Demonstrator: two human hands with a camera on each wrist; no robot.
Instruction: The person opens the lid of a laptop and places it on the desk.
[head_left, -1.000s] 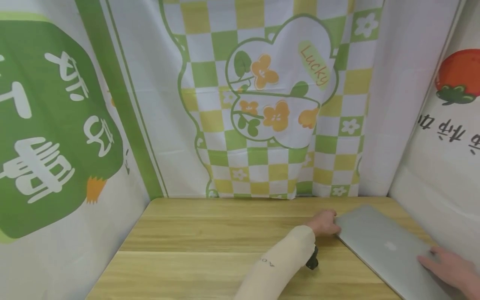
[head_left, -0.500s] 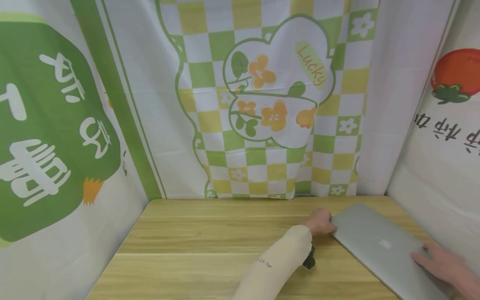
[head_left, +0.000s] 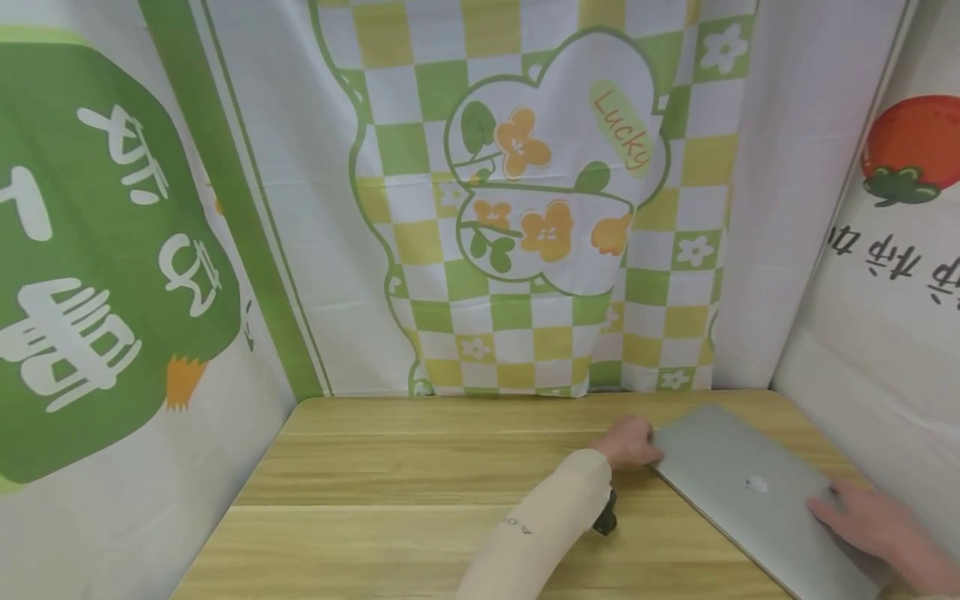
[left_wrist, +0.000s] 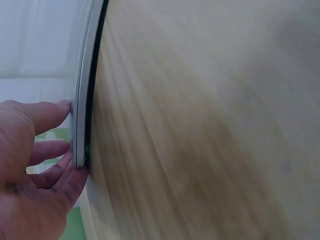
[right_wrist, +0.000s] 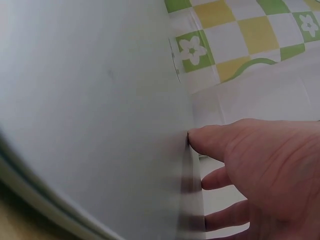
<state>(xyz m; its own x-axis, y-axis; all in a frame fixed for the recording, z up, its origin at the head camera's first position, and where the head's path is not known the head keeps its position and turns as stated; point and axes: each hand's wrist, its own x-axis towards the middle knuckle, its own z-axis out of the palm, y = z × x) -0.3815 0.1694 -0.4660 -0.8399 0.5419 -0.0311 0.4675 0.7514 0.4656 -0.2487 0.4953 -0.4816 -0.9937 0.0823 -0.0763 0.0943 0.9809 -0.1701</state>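
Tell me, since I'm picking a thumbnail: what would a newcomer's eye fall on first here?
Probably the green-and-yellow checked cloth with its "Lucky" print, hanging behind the wooden table. Next, perhaps, the closed silver laptop at the table's right side, the left hand gripping it near a far corner and the right hand at its right edge.

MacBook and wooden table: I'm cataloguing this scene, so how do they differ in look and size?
The MacBook is silver-gray with a pale Apple logo; the wooden table is yellowish-brown and streaked. The MacBook is smaller; the wooden table spreads well beyond it. Both have flat tops.
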